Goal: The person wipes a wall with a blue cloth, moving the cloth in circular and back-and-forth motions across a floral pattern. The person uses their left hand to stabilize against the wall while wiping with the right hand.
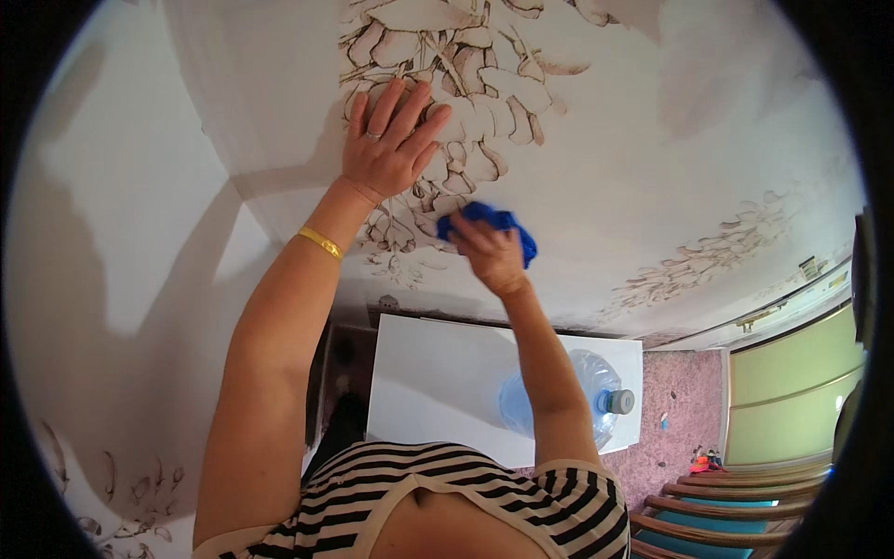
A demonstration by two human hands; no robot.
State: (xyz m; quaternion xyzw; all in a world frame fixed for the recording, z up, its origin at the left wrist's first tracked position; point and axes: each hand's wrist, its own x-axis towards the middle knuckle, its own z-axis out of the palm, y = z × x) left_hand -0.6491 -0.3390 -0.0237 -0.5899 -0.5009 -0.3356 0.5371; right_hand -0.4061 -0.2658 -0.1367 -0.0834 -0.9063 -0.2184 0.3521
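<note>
My left hand rests with fingers apart on wallpaper printed with brown outlined flowers. It has a ring on one finger, and a yellow bracelet is on that forearm. Lower and to the right, my right hand grips a crumpled blue cloth against the flower print; hand and cloth are slightly blurred. Below, a large clear blue plastic water bottle with a grey cap lies on a white tabletop, partly hidden by my right forearm.
The walls meet in a corner at the left. A wall socket is just behind the table. Wooden slats over something turquoise stand at the lower right, on a pinkish carpet. Pale green panels are at the far right.
</note>
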